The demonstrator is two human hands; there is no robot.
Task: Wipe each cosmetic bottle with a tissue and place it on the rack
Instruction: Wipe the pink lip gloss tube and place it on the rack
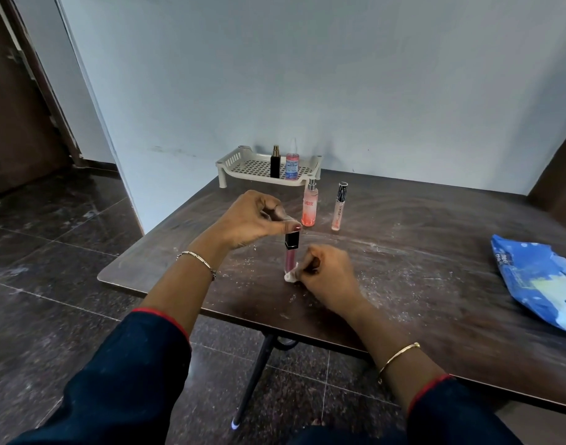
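Observation:
A pink lip gloss tube [290, 255] with a black cap stands upright on the dark table [419, 268]. My left hand [252, 220] pinches its cap from above. My right hand [326, 271] presses a crumpled white tissue [290, 277] against the tube's base. The cream plastic rack [243, 163] sits at the table's far edge against the wall, holding a black perfume bottle [275, 163] and a pink spray bottle [291, 163]. A peach spray bottle [309, 203] and a slim gloss tube with a patterned cap [339, 208] stand on the table in front of the rack.
A blue tissue packet [538, 284] lies at the table's right side. White dust specks cover the tabletop. A pale wall stands behind the table, and dark tiled floor [50, 284] lies to the left with the table's near-left corner close to my arms.

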